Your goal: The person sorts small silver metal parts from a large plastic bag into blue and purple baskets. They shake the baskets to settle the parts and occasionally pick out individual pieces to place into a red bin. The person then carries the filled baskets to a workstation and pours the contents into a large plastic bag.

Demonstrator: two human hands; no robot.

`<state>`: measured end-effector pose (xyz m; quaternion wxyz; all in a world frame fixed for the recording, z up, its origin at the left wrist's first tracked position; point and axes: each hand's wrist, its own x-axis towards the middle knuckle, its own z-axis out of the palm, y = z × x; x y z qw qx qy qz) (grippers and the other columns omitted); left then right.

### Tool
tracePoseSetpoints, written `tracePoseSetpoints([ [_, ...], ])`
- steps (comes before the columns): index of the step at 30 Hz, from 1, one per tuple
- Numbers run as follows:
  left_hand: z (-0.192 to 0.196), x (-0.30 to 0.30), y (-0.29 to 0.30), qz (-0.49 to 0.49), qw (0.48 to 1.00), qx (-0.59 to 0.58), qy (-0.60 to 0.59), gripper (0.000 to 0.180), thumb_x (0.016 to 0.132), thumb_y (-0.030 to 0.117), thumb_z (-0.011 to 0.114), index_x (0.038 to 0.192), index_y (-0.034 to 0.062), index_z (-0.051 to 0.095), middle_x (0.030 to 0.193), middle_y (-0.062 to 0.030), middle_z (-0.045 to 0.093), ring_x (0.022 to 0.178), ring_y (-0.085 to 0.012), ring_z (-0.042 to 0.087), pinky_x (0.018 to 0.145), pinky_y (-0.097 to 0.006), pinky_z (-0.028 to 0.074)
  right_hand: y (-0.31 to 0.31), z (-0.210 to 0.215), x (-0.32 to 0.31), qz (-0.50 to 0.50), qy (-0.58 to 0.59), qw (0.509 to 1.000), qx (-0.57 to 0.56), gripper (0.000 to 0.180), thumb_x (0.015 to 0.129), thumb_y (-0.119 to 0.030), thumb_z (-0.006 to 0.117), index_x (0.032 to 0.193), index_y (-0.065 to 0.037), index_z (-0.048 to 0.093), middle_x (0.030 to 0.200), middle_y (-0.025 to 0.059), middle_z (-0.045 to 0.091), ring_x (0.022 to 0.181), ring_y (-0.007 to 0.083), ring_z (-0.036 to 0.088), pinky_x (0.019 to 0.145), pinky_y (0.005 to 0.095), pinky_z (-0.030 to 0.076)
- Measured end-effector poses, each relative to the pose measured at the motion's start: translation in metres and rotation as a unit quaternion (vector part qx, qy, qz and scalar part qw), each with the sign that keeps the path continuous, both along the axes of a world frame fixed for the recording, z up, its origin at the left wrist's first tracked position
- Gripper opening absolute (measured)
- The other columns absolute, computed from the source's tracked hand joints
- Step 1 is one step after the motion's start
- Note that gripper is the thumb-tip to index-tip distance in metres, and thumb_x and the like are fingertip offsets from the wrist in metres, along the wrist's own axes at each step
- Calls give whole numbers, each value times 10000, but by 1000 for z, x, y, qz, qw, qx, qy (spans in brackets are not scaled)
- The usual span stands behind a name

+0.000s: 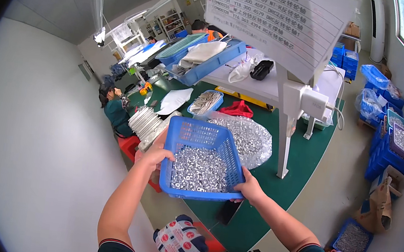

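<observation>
Both the left hand and right hand pinch opposite sides of a blue basket, thumbs at its rim, other fingers mostly hidden, holding it and its metal pieces up over the green table, with a filled clear bag beyond and a red cloth farther back.

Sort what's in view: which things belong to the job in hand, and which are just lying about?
In the job:
Blue basket, held by left hand and right hand
Small metal parts inside it
Perhaps the clear plastic bag of similar-looking pieces beyond it

Apparently just lying about:
Red cloth
Patterned cushion
Brown paper bag
</observation>
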<state>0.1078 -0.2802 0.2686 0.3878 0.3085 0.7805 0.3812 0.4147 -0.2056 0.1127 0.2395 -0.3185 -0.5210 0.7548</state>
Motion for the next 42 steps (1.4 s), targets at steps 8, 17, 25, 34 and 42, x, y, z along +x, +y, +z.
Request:
tracePoseSetpoints([
  [8,1,-89,118,-59,980,-98,162,289,608,70,675,875,-38,654,818,-142,644,664,-254,621,580,-384,492,68,-29,-115,0,41,992,-119,834,781,83,502,1484,-87,85,1016,239,612,591,325,677,393,316,534],
  [17,-12,-120,215,-129,934,-240,232,314,644,143,661,910,-23,661,819,-170,655,662,-317,659,569,-443,555,79,-70,-161,-9,127,959,-254,675,805,73,437,1435,-54,230,981,251,640,671,371,688,425,293,558],
  [25,-31,-99,276,-206,916,-196,283,454,667,313,662,949,-43,650,877,-208,662,666,-343,662,556,-420,555,90,-102,-164,-51,241,916,-318,706,813,81,428,1452,-101,189,1106,258,589,744,403,682,483,302,583],
  [34,-40,-81,287,-283,892,-81,343,504,804,441,522,1015,6,663,1016,-189,659,960,-313,633,824,-378,470,109,-116,-173,-85,302,893,-322,692,809,94,390,1446,-92,192,1100,270,586,769,414,676,506,327,591],
  [42,-43,-58,252,-240,929,53,276,691,904,605,382,1272,46,552,1198,-248,588,1117,-393,553,975,-388,390,114,-123,-203,-108,336,870,-343,647,827,86,395,1425,-107,245,1154,259,560,795,427,670,560,372,618],
])
